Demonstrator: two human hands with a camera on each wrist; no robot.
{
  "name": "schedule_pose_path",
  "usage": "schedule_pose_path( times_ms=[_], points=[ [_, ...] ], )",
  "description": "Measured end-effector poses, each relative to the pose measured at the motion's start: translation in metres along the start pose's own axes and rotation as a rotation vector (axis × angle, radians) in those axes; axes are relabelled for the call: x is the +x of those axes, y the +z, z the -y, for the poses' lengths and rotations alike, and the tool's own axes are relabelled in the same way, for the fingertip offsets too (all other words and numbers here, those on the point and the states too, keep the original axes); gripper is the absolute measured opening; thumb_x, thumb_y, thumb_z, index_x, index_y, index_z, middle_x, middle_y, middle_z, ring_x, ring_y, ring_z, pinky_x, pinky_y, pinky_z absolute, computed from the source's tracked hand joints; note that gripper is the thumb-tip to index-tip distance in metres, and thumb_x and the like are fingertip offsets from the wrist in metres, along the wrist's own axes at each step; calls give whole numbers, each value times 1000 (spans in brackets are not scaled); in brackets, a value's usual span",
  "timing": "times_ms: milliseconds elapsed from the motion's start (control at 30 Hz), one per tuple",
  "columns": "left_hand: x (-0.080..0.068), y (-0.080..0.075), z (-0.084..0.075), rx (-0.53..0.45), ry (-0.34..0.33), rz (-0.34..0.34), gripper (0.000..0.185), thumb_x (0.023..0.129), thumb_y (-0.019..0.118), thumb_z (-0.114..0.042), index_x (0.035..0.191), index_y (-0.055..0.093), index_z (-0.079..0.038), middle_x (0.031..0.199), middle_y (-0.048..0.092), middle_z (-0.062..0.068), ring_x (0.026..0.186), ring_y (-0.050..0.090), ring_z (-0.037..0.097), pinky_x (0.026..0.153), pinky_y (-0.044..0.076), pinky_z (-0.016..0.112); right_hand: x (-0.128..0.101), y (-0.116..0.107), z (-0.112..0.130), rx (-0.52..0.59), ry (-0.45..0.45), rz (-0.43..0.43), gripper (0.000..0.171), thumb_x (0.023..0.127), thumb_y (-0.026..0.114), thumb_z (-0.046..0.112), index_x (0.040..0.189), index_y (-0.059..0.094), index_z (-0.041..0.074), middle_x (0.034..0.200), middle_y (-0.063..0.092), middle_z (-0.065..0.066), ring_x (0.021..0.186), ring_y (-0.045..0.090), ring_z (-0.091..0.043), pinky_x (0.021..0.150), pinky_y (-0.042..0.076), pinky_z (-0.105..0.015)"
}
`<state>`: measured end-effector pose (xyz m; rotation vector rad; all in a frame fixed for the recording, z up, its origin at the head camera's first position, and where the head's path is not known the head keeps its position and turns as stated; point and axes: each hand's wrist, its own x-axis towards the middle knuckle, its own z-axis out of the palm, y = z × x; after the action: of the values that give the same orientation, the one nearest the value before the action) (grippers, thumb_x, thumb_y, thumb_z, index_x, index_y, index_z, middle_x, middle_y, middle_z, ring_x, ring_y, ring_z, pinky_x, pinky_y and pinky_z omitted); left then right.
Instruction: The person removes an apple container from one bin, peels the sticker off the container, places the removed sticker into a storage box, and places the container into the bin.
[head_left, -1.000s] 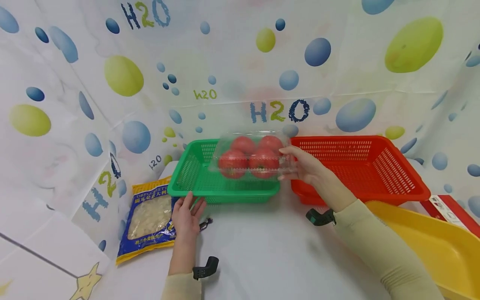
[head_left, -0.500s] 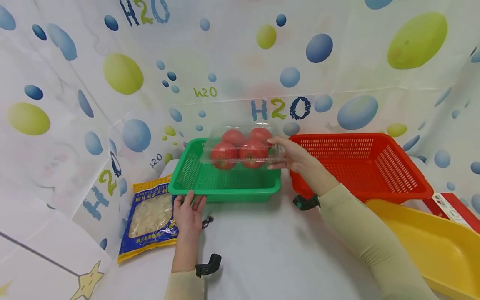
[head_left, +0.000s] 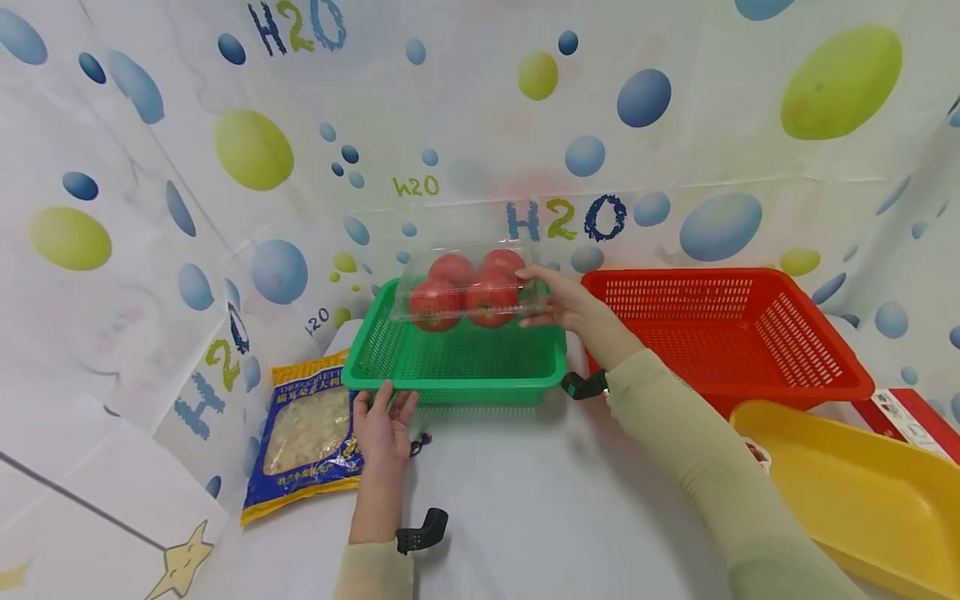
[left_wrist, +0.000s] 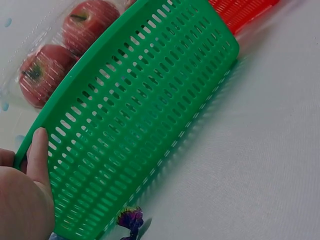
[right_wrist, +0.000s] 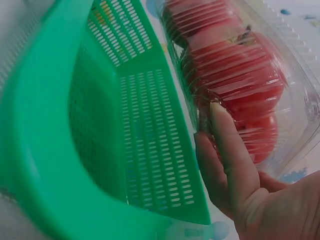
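My right hand (head_left: 558, 302) grips the right end of a clear plastic box (head_left: 397, 310), its thumb and fingers on either side. Several red apples (head_left: 491, 298) show through the plastic. The box is raised over the back of a green perforated basket (head_left: 480, 385), overlapping its far rim in the head view. At the basket's front left, my left hand (head_left: 384, 429) holds the rim, and its thumb (left_wrist: 38, 157) lies along the outer wall in the left wrist view. The right wrist view shows the apples (right_wrist: 235, 75) beside the basket's inner wall.
Right of the green basket stands a red basket (head_left: 705, 350), with a yellow tray (head_left: 862, 492) in front and a red-and-white box (head_left: 907, 417) beyond. A blue-and-yellow bag of orecchiette pasta (head_left: 307, 429) lies at left. A small dark wrapped item (left_wrist: 130, 220) lies near the left hand.
My right hand has carried the box of apples leftward and slightly farther back over the green basket. My left hand has stayed at the basket's front rim.
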<state>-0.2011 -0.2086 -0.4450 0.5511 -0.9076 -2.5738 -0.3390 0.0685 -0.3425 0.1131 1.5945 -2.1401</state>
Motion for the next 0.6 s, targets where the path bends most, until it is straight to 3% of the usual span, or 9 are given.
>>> schedule_pose_path(
  times_ms=[300, 500, 600],
  points=[
    [2, 1, 1, -1, -10, -7, 22, 102, 58, -6, 119, 44, -11, 123, 46, 16, 79, 67, 20, 88, 57, 38, 32, 6, -5, -29, -16, 54, 73, 91, 68, 33, 152, 30, 16, 147, 39, -21, 105, 59, -39, 69, 63, -40],
    [1, -2, 0, 12, -25, 3, 20, 103, 57, -7, 119, 45, -12, 121, 47, 14, 81, 66, 19, 87, 58, 37, 48, 8, -18, -61, 10, 75, 65, 91, 67, 31, 146, 36, 15, 134, 50, -24, 101, 61, -40, 74, 62, -45],
    [1, -2, -2, 13, -31, 10, 20, 104, 56, -8, 120, 44, -13, 120, 47, 14, 80, 66, 19, 87, 58, 36, 53, 12, -23, -78, 29, 80, 65, 91, 67, 29, 146, 35, 14, 133, 49, -26, 104, 59, -42, 83, 60, -52]
  ],
)
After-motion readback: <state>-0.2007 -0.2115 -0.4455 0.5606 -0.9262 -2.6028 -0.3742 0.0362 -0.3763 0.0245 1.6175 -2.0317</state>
